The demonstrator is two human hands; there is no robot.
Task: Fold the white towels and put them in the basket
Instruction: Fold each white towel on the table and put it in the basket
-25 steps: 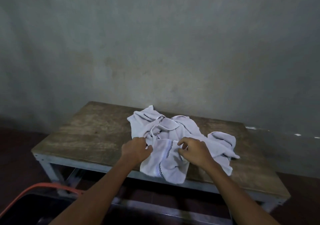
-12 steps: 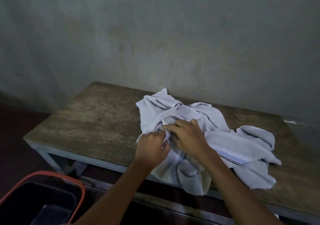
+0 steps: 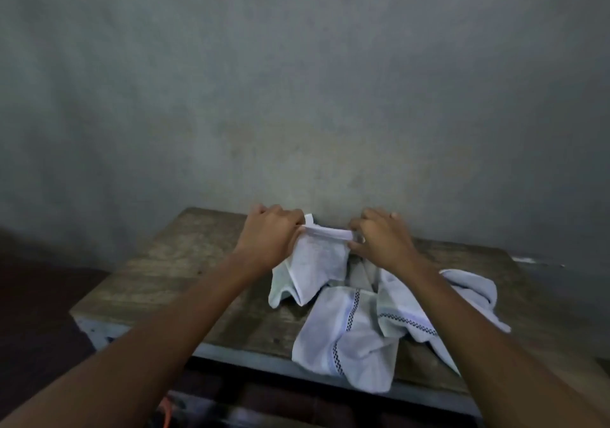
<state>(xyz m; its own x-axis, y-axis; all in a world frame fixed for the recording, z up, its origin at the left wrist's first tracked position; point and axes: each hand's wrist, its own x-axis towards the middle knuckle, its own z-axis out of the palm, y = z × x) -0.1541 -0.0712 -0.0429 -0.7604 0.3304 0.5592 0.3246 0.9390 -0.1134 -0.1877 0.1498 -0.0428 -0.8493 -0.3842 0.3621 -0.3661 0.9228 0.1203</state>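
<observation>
Above table (image 3: pixel 171 282), hands now apart, lifted, left hand (image 3: pixel 269 239), right hand (image 3: pixel 383 241) pinching towel (image 3: pixel 318 262) edge.

A towel (image 3: pixel 315 262) hung between the left hand (image 3: pixel 270 239) and right hand (image 3: pixel 384 241) over the bench (image 3: pixel 171 279); other towels (image 3: pixel 359 335) lay right of it, overhanging the front edge.

Dim indoor shot, flat diffuse light, source unclear. Grey wall (image 3: pixel 297 81) darkens toward the corners. Nearly black floor (image 3: pixel 39 312) at left and under the bench (image 3: pixel 158 279). Brightest area is the white towels (image 3: pixel 346 328), weave soft and noisy. Slight softness on left hand (image 3: pixel 269 239) and right hand (image 3: pixel 384 241). Wide-angle bend along bench edges, forearms (image 3: pixel 165 328) stretched at the bottom
</observation>
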